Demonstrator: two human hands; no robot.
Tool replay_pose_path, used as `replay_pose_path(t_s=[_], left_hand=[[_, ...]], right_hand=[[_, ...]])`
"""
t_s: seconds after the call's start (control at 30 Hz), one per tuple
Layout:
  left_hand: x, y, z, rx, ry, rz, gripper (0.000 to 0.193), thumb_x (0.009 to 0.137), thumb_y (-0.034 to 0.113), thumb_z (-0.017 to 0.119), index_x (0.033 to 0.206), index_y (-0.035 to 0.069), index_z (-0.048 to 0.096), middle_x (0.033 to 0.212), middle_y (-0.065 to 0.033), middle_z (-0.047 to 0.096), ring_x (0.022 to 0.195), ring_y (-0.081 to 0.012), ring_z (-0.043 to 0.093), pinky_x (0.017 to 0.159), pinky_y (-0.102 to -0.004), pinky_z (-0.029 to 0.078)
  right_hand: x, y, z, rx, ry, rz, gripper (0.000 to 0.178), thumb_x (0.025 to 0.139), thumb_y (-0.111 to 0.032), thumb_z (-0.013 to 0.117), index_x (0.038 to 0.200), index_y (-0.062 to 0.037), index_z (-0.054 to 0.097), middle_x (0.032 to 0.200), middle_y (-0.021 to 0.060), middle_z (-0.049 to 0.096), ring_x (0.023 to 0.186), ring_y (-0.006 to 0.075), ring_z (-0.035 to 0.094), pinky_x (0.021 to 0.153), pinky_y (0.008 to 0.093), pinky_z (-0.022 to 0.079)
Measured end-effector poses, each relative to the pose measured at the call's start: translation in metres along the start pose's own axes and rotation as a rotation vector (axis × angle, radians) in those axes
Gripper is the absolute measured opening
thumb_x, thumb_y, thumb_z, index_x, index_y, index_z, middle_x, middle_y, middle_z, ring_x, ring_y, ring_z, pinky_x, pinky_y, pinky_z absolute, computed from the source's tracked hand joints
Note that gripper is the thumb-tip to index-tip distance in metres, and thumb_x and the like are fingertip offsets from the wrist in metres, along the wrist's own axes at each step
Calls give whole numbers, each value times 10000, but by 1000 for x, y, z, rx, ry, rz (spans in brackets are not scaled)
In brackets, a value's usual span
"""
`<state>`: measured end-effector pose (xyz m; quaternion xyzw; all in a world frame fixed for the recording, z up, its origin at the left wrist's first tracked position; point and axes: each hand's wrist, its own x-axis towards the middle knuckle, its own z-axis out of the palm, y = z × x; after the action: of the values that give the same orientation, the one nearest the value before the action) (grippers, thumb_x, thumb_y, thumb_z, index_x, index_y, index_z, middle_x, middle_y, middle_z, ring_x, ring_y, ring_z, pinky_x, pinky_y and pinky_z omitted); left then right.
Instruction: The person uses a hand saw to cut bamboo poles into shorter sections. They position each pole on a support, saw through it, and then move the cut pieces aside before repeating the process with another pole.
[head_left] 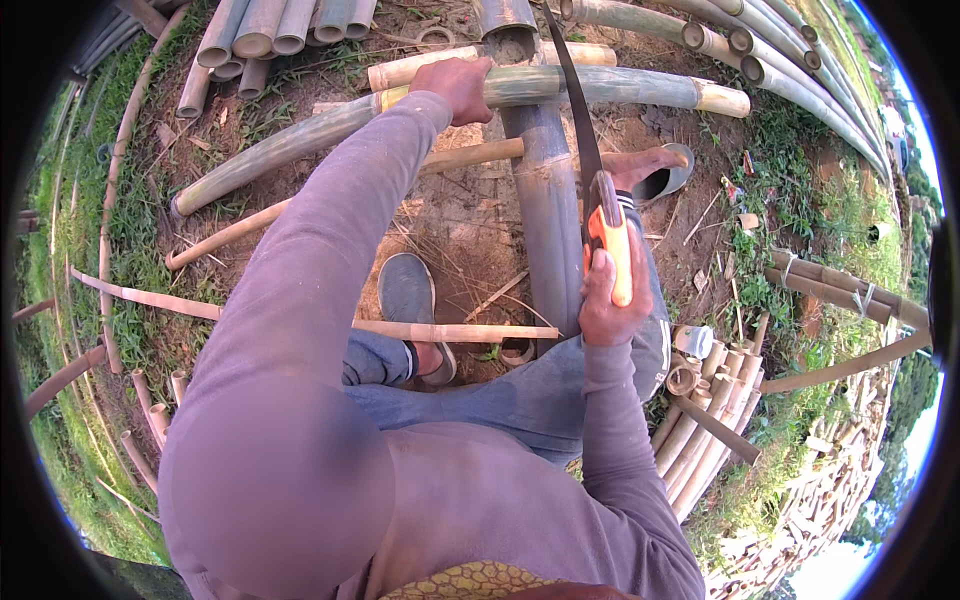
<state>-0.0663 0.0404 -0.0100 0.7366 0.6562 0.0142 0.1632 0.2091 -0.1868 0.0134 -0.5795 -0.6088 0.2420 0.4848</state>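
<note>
My left hand [455,88] is closed over a green-grey bamboo pole [620,88] lying crosswise in front of me. A handsaw with an orange handle [613,245] is gripped in my right hand [615,305]. Its long dark blade [577,105] points away from me and crosses the pole to the right of my left hand. Whether the teeth touch the bamboo, I cannot tell. Beneath the pole, a thick grey bamboo trunk [545,225] runs lengthwise between my feet.
Cut bamboo lengths [285,30] are stacked at the far left, and long poles [790,80] lie at the far right. A bundle of short pieces [710,420] sits by my right thigh. A split bamboo strip [460,332] crosses near my knees. Bamboo scraps [820,500] are heaped at lower right.
</note>
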Motion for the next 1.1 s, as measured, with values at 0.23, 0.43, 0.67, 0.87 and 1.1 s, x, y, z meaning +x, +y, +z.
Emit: replay_pose_path(t_s=[0.23,0.43,0.67,0.87,1.1], left_hand=[[0,-1,7,-7,-12,2,659,797,398,833,1373,148,630,1168,-151,782,1109,-351,746,962,-481,595],[-1,1,2,-62,-97,-1,783,731,376,855,1439,132,630,1211,-169,767,1137,-364,735,1006,-469,584],[25,-13,4,-282,-289,187,873,682,330,856,1483,77,620,1281,-203,740,1147,-351,722,1044,-407,564],[-9,24,31,13,28,22,588,858,358,795,1369,145,596,1311,-149,725,1214,-377,708,1018,-521,571],[-4,12,18,-3,-17,37,542,850,332,787,1323,122,624,1261,-164,743,1202,-367,707,1025,-497,567]], right_hand=[[-74,-15,-42,7,16,57,548,1072,-251,662,1437,146,570,1322,265,731,1235,353,725,1052,445,575],[31,8,15,5,11,-137,475,1041,-141,722,1442,87,606,1348,238,725,1226,326,729,1040,428,567],[22,10,4,84,38,0,472,1039,-134,728,1442,79,606,1388,233,696,1289,316,686,1088,422,538],[34,-23,10,-14,27,-63,471,1035,-92,726,1454,80,596,1392,237,693,1284,319,688,1082,415,541],[-85,-47,-61,-46,-21,118,552,1060,-200,663,1452,166,533,1385,287,684,1256,370,707,1060,445,569]])
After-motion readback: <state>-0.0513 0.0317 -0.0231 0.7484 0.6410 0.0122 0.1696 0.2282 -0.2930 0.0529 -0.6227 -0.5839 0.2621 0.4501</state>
